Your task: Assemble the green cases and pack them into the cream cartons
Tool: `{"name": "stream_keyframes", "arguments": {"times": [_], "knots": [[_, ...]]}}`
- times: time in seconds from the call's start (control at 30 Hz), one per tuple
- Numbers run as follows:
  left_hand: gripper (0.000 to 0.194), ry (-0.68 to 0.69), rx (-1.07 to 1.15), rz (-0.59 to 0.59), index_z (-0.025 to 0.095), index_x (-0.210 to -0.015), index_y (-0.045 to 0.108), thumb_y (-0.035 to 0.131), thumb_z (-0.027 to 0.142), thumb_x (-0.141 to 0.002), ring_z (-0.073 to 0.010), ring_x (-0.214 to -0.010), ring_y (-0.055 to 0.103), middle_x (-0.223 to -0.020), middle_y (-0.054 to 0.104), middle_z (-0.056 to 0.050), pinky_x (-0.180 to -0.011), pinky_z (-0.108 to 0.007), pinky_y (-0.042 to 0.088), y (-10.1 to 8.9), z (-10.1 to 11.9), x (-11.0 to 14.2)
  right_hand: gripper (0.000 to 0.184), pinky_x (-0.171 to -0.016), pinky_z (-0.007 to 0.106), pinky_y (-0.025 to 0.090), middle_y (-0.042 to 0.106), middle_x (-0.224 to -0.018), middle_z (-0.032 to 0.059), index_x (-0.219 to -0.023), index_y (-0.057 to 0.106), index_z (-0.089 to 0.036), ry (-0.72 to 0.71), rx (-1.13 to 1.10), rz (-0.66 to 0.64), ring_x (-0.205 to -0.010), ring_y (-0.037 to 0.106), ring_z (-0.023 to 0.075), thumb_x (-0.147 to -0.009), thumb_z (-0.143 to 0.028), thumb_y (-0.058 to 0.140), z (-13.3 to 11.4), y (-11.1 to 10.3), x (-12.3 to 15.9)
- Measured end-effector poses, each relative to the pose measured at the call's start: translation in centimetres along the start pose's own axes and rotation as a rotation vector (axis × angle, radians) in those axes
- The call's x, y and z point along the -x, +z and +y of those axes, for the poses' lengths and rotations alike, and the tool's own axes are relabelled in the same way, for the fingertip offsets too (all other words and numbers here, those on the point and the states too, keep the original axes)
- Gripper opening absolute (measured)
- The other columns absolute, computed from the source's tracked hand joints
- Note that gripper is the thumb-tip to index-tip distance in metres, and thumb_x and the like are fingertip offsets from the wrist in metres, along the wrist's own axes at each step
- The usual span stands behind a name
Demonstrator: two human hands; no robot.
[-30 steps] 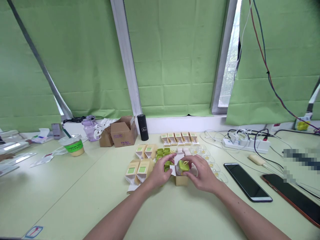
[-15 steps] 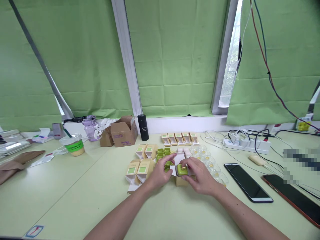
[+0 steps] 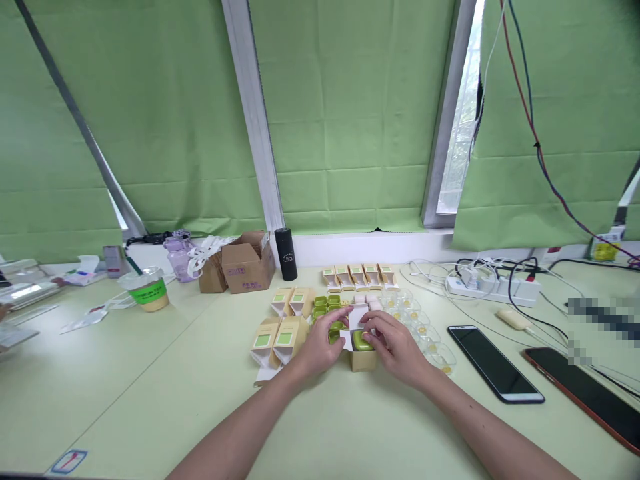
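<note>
- Green rounded-square case (image 3: 362,341): sits in the mouth of a small kraft box (image 3: 363,362), flaps raised.
- Right hand (image 3: 397,345): fingertips drawn together at the case's right side; whether they pinch or press it, I cannot tell.
- Left hand (image 3: 321,343): thumb and forefinger spread apart beside the box's flaps.
- Clear plastic containers (image 3: 435,347): right of the box, small yellow pieces inside.
- Lidded drink cup (image 3: 145,293): far left, tan contents, dark straw.
</note>
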State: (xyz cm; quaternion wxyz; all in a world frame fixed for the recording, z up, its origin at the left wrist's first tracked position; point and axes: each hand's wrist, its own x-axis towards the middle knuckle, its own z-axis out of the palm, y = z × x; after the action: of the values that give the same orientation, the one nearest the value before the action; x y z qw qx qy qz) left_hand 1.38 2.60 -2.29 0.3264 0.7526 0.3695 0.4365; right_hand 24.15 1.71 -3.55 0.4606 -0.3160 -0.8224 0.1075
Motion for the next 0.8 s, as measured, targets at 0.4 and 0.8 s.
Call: {"name": "stream_keyframes", "arguments": {"times": [0.4,0.8], "knots": [[0.075,-0.014,-0.009,0.006,0.022,-0.147,0.064,0.060,0.003,-0.075,-0.0281,-0.125,0.066,-0.122,0.073,-0.009,-0.122,-0.051,0.043,0.05,-0.29,-0.06,0.015,-0.069,0.036,0.056,0.063,-0.091,0.0049,-0.083,0.077,-0.024,0.164,-0.092,0.030,-0.079,0.063,0.0210,-0.092,-0.019,0.066,0.56,0.77,-0.19],[0.066,-0.053,0.137,0.001,0.019,-0.145,0.065,0.063,0.008,-0.080,-0.0255,-0.119,0.066,-0.125,0.073,-0.012,-0.113,-0.045,0.050,-0.07,0.12,-0.14,0.018,-0.070,0.036,0.051,0.066,-0.093,0.0060,-0.090,0.073,-0.023,0.191,-0.123,0.100,-0.081,0.064,0.0223,-0.099,-0.021,0.057,0.39,0.48,-0.22]]}}
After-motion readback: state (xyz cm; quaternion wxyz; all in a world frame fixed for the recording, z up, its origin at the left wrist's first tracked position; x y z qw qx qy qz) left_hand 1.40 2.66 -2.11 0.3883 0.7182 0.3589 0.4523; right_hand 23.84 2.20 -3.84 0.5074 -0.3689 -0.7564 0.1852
